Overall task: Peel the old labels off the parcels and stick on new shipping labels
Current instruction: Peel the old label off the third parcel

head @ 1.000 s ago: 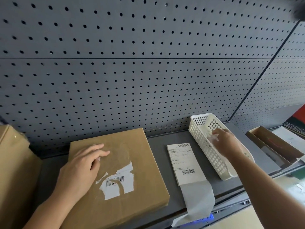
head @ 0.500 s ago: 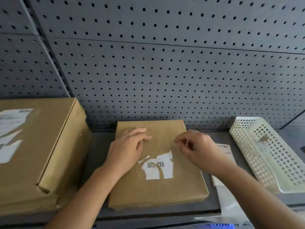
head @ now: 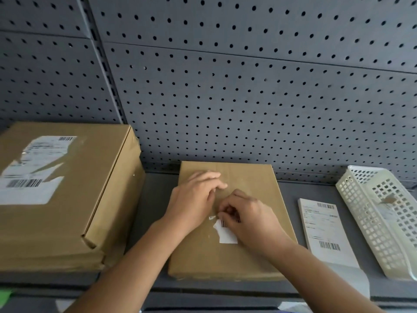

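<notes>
Pinching old label [head: 226, 236], newly arrived right hand [head: 252, 220].

The right hand [head: 250, 220] left the basket [head: 361, 222] (white) and now pinches the old label [head: 226, 236].

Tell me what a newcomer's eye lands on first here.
First, the two hands at centre on the flat brown cardboard parcel: the left hand rests on it while the right hand pinches a torn white barcode label remnant. Next, the big brown cardboard box at the left with its ripped white label, and at the right a white shipping-label sheet beside a white perforated plastic basket.
</notes>
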`<state>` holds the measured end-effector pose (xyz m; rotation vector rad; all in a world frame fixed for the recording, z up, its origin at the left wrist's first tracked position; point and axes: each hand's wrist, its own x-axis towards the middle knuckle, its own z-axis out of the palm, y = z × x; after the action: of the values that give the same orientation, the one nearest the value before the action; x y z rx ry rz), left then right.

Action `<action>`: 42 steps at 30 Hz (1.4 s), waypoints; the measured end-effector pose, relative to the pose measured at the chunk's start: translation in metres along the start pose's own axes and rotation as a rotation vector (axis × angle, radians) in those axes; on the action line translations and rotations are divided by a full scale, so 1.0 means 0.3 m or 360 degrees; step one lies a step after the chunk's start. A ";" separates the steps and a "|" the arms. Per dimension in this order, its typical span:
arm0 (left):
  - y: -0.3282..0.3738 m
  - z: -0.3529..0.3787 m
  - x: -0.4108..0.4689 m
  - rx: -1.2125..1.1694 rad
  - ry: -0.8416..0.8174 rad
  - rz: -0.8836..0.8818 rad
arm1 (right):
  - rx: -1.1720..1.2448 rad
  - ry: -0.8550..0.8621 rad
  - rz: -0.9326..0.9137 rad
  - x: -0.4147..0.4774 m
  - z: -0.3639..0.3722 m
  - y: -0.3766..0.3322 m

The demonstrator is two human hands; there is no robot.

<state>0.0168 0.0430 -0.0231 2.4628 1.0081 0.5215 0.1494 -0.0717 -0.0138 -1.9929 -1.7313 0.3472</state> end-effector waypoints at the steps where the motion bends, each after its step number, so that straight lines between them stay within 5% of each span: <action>1: 0.000 0.000 0.001 0.0000 -0.0003 -0.0003 | 0.0013 -0.0003 0.0011 -0.001 0.001 -0.001; 19: -0.003 -0.007 -0.004 -0.0004 -0.0013 0.0012 | 0.0538 -0.0235 0.0059 -0.002 -0.048 -0.091; 35: 0.008 -0.004 0.002 -0.0019 -0.0026 -0.0043 | -0.0123 -0.0080 0.0027 -0.003 0.005 -0.098; 42: 0.002 -0.001 0.002 -0.0030 -0.0013 -0.0026 | 0.0251 -0.0318 0.0016 -0.005 -0.034 -0.093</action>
<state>0.0173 0.0432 -0.0223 2.4360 1.0149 0.5131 0.1302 -0.0727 0.0089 -1.9081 -1.7526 0.6855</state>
